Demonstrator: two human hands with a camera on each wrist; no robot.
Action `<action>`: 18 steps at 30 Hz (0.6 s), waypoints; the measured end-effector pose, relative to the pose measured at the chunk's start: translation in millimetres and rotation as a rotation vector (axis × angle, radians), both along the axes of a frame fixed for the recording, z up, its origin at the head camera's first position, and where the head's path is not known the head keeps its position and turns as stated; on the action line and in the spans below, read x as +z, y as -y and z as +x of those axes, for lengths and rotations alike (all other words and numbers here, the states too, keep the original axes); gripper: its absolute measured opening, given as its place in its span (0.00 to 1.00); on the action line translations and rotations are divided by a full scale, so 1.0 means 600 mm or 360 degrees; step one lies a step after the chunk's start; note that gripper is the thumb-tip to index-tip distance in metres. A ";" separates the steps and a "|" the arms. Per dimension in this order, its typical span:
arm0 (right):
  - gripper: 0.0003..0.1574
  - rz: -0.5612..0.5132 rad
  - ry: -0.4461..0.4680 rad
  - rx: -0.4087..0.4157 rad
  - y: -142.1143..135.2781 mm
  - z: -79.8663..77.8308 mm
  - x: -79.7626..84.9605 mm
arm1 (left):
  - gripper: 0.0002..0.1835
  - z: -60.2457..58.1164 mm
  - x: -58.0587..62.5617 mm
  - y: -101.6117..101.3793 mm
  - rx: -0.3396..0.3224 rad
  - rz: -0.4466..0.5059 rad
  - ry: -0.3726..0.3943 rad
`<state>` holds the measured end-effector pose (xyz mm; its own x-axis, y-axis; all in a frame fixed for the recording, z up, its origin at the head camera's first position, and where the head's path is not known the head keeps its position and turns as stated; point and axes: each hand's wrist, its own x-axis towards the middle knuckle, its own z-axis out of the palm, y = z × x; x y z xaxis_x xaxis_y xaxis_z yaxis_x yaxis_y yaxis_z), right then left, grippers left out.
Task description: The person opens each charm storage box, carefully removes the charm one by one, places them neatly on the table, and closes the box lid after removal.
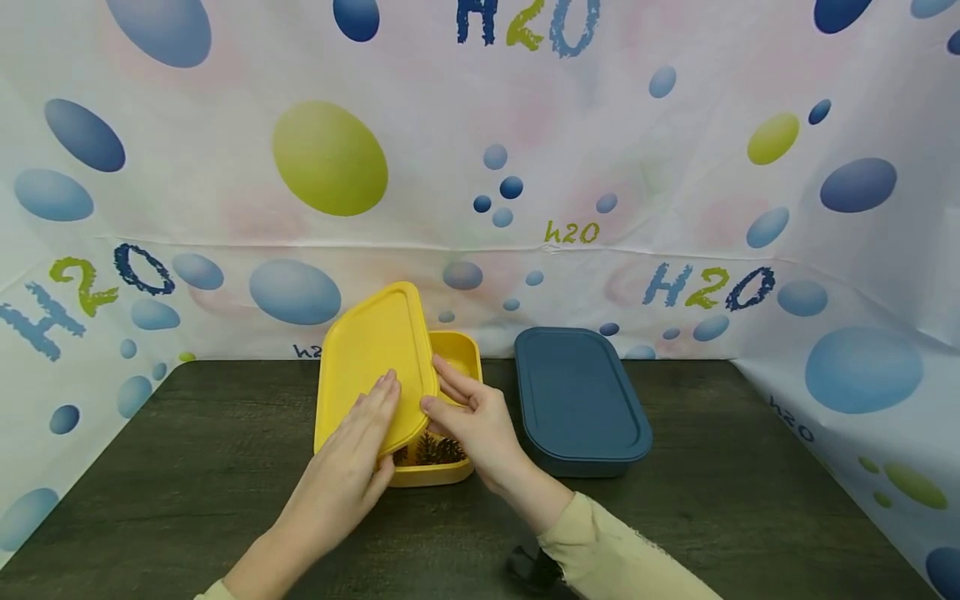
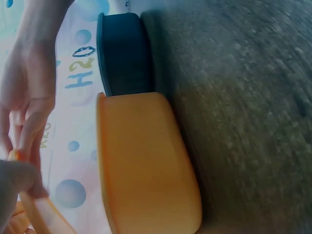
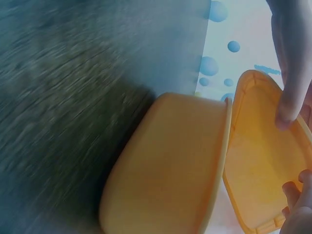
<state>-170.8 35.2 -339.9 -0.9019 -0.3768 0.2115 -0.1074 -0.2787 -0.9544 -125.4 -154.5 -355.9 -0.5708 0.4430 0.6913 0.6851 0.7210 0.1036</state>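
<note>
Yellow box (image 1: 433, 477) on the worktop (image 1: 225, 433) is partly uncovered; its tilted lid (image 1: 371, 358) is pinched by the left hand (image 1: 347, 458), nearly straight-fingered, and right hand (image 1: 482, 421), curled. Opening or closing seems underway; steady two-handed guidance is needed.

Lidded blue box (image 1: 581, 396) on dark table (image 1: 720, 500); white bubble-print H2O sheet (image 1: 442, 108) behind.

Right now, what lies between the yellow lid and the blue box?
In the head view, the right hand and part of the yellow box, plus a strip of table.
</note>
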 end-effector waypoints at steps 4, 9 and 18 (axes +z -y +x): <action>0.35 0.0015 -0.0004 0.0002 0.017 0.001 0.004 | 0.31 0.002 -0.007 -0.002 -0.0023 0.0045 0.0039; 0.35 -0.0004 -0.0037 0.0048 0.040 0.001 0.014 | 0.28 0.007 -0.012 0.002 0.0074 0.0109 -0.0043; 0.33 -0.0158 -0.0050 0.0156 0.080 0.004 0.028 | 0.25 0.008 -0.010 0.017 0.0252 0.0343 -0.0357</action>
<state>-168.2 -12.7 -323.3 -0.8541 -0.4385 0.2796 -0.1045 -0.3820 -0.9182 -120.7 -164.5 -361.7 -0.4440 0.1912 0.8754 0.5895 0.7981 0.1246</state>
